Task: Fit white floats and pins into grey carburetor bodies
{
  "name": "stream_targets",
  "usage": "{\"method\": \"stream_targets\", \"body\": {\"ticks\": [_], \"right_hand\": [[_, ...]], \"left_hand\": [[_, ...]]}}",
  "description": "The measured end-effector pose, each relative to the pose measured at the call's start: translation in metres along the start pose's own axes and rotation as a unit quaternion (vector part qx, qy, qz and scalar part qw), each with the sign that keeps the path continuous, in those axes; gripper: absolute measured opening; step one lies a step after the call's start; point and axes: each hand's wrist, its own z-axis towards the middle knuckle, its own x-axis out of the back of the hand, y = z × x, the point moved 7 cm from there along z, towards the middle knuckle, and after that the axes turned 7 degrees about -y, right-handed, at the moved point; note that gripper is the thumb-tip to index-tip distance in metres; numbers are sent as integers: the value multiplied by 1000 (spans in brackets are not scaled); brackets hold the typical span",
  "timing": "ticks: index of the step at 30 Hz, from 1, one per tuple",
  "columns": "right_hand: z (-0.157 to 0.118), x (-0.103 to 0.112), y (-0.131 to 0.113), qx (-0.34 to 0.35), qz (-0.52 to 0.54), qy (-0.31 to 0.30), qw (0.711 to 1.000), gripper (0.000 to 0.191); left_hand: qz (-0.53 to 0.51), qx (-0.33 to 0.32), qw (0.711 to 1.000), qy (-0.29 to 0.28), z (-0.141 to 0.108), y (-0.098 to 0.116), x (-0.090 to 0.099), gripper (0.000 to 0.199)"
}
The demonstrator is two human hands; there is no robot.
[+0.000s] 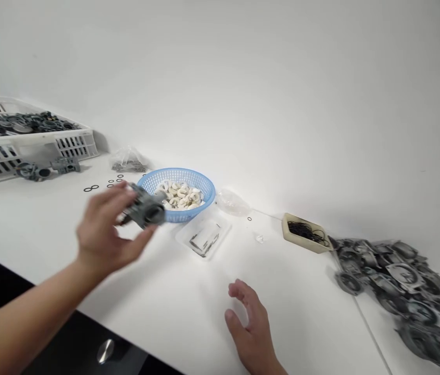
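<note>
My left hand (pixel 106 226) grips a grey cast metal housing (pixel 143 208) with a round opening, held up over the white table (pixel 157 302). The part is slightly blurred and covers some of the blue basket's left rim. My right hand (pixel 249 325) hovers above the table's front, thumb and fingers apart, with nothing in it. Between and beyond the hands lies a clear shallow tray (pixel 220 242) with several thin dark pins. Behind the tray, a blue plastic basket (pixel 198 177) holds several small white curved pieces.
At left stands a white crate (pixel 48 138) full of grey parts, two similar housings (pixel 48 169) before it. Black rings (pixel 90 188) and plastic bags (pixel 128 159) lie nearby. To the right are a cream box (pixel 301 241) of black rings and a pile of grey covers (pixel 399 286).
</note>
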Motion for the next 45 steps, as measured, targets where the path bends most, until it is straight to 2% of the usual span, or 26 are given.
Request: {"method": "stream_targets", "body": {"ticks": [1,2,4,6,9,12,14,16,20,23,27,29,32,34,37,39,42,45], "right_hand": [[-1,5,-5,15,34,16,999,48],[-1,10,-12,30,65,32,997,50],[1,21,-25,49,115,53,991,54],[4,31,-36,53,141,52,987,58],[10,42,-42,53,148,32,987,63],[18,46,-30,16,212,4,977,63],[24,46,-18,-24,287,-11,957,61],[28,47,-7,-55,334,-2,941,60],[30,47,6,-103,329,21,938,59],[28,46,14,-139,356,30,924,50],[26,45,25,-194,467,40,862,40],[27,44,27,-209,514,34,831,34],[27,46,29,-238,539,31,808,25],[26,48,31,-251,534,34,807,21],[26,50,35,-246,516,32,820,21],[26,50,38,-244,503,22,829,25],[26,47,43,-248,473,0,846,33],[27,44,44,-241,414,-45,876,42]], "left_hand": [[-40,-58,997,-43,-12,36,-14,67],[-82,-86,989,-88,-24,65,-29,66],[-158,-98,969,-165,-46,108,-58,64],[-213,-81,945,-236,-65,133,-87,68],[-244,-46,917,-311,-86,150,-124,78],[-226,0,920,-319,-96,150,-148,83],[-213,15,927,-309,-100,148,-159,83],[-209,4,930,-302,-104,150,-167,81],[-214,-17,921,-326,-113,151,-178,80],[-231,21,899,-371,-119,146,-186,87],[-296,76,850,-428,-124,139,-194,91],[-327,88,827,-449,-126,139,-197,83],[-367,100,796,-471,-131,140,-201,66],[-406,137,769,-474,-136,139,-205,59],[-448,231,726,-468,-147,131,-214,51],[-449,275,711,-466,-153,126,-219,46],[-451,278,706,-471,-155,122,-222,43],[-443,259,706,-488,-153,121,-221,42]]}}
